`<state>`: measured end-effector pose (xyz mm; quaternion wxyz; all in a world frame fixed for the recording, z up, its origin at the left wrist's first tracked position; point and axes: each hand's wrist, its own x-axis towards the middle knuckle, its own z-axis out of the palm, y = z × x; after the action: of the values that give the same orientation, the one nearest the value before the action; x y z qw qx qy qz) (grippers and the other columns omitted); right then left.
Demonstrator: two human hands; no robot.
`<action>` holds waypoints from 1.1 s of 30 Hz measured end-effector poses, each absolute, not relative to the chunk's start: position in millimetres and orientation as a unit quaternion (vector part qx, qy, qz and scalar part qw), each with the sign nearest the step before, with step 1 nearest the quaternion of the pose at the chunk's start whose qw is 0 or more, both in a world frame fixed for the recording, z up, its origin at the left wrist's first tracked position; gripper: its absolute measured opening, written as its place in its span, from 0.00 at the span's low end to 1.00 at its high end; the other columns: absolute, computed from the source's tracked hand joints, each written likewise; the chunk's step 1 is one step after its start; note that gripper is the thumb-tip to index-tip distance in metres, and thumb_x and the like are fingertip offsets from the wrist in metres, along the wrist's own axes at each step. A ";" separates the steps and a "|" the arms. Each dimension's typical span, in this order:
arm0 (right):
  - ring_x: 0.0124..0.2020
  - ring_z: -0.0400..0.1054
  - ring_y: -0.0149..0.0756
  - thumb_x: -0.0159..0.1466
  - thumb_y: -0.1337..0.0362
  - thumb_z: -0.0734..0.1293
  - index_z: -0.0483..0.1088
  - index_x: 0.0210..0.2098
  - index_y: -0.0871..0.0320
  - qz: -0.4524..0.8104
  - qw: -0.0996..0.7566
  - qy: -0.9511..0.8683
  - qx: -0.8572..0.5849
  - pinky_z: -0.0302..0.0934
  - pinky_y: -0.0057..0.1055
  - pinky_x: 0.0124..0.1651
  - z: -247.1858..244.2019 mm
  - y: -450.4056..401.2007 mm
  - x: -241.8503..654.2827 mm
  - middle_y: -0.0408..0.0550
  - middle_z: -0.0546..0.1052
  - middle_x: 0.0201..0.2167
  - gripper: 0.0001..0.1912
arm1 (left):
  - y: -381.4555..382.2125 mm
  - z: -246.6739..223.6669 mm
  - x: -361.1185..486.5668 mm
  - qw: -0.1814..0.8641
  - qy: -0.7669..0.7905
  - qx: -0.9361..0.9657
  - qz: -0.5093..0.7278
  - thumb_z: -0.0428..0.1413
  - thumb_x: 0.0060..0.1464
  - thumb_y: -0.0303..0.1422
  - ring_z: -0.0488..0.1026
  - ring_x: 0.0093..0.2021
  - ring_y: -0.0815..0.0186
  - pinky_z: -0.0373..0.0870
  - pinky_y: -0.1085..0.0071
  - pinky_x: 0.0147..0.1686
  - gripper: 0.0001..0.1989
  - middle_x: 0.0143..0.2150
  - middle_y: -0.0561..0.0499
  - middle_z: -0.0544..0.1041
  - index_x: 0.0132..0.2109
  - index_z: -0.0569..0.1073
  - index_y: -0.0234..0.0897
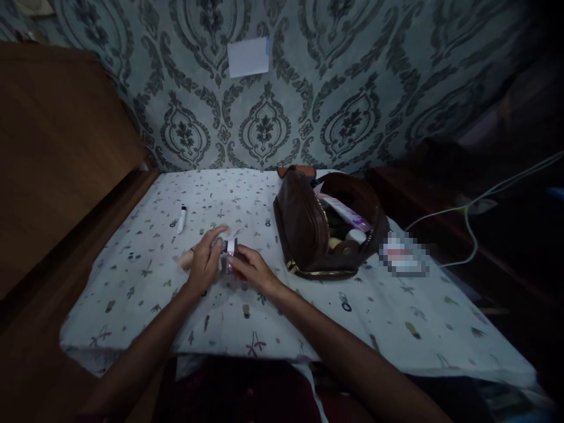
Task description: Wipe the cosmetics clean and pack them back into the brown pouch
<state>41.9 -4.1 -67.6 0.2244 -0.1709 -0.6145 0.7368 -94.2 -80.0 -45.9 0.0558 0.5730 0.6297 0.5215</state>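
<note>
Near the middle of the cloth-covered table, my right hand (253, 268) is closed round a small dark red and white item (230, 249). My left hand (206, 258) is at the left side of that item, its thumb and fingers bent towards it; whether it grips a part of the item is too blurred to tell. A beige object (185, 259) lies on the cloth just left of my left hand, partly hidden by it. Farther back on the left is a white tube with a dark cap (181, 220).
An open brown bag (301, 220) stands right of my hands, holding a purple and white package (346, 212) and a white-lidded container (356, 236). A blurred-out packet (403, 254) lies right of it. Wooden furniture (61, 153) borders the left; cables (476, 235) hang at right.
</note>
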 end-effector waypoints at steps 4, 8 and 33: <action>0.24 0.62 0.28 0.63 0.51 0.67 0.66 0.32 0.58 0.654 0.206 -0.714 -0.141 0.57 0.26 0.27 -70.6 -3.8 45.7 0.38 0.69 0.23 0.16 | -77.8 -47.8 -101.6 0.086 0.615 0.618 0.482 0.48 0.66 0.41 0.71 0.39 0.62 0.66 0.66 0.44 0.17 0.34 0.49 0.75 0.40 0.77 0.35; 0.24 0.64 0.29 0.64 0.48 0.66 0.65 0.32 0.57 0.654 0.185 -0.725 -0.113 0.59 0.27 0.28 -74.8 -6.9 45.8 0.40 0.71 0.25 0.18 | -75.1 -51.0 -105.7 0.168 0.642 0.560 0.496 0.48 0.65 0.47 0.70 0.32 0.64 0.67 0.69 0.36 0.23 0.27 0.52 0.72 0.31 0.74 0.36; 0.22 0.68 0.27 0.46 0.49 0.81 0.70 0.35 0.55 0.869 0.295 -0.347 -0.191 0.60 0.24 0.27 -77.7 8.6 38.2 0.37 0.74 0.23 0.26 | -84.6 -58.0 -91.8 0.086 0.557 0.660 0.497 0.51 0.66 0.34 0.72 0.43 0.63 0.69 0.66 0.44 0.14 0.40 0.48 0.72 0.52 0.79 0.40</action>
<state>38.2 8.6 -77.7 0.2954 -0.1908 -0.3471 0.8694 -91.8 -84.6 -58.0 0.0859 0.6600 0.5570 0.4968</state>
